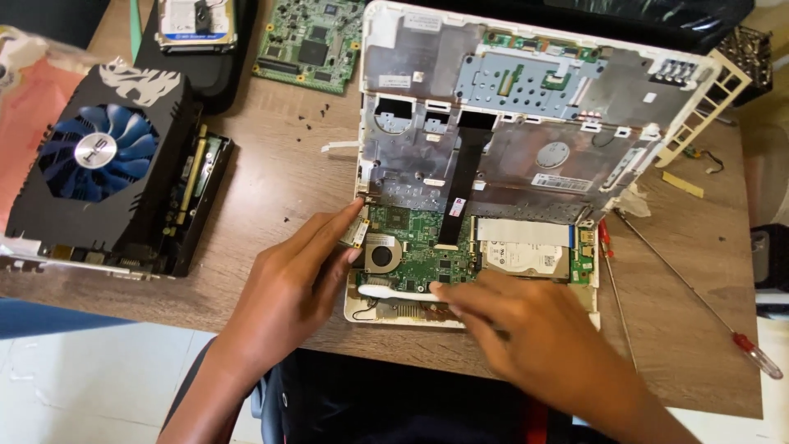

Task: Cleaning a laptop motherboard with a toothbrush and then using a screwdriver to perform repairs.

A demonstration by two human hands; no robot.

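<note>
My left hand (283,284) steadies the opened white laptop (370,99) at its left edge, fingertips pinching a small card beside the cooling fan (381,255); my right hand (526,329) grips a white brush (394,291) against the green motherboard (423,247). Best done with light strokes, clear of the black ribbon cable (460,177).

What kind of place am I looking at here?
Probably a home or hobby electronics repair bench: an opened white laptop with its motherboard exposed, a graphics card, and screwdrivers lie on a wooden table.
</note>
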